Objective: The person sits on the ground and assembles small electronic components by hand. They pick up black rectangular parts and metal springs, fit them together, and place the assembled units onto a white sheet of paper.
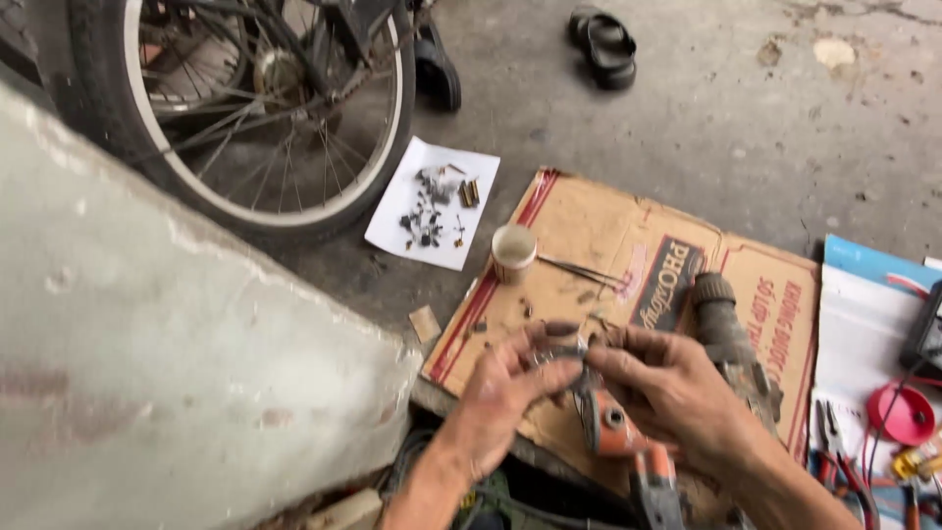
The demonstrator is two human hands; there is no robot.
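Note:
My left hand (505, 388) and my right hand (667, 388) meet over a flattened cardboard sheet (608, 226). Together their fingertips pinch a small metal part (564, 353), blurred and too small to name. Just below the hands lies an orange and grey power tool body (618, 432), partly hidden by my right hand. A dark, dirty cylindrical tool part (726, 324) lies on the cardboard to the right of my right hand.
A small round cup (513, 250) and tweezers (579, 270) sit on the cardboard. White paper (388, 221) with small screws lies by a bicycle wheel (245, 108). A pale wall (147, 344) fills the left. Pliers, a red disc (903, 412) and wires lie right. Sandals (603, 44) rest far off.

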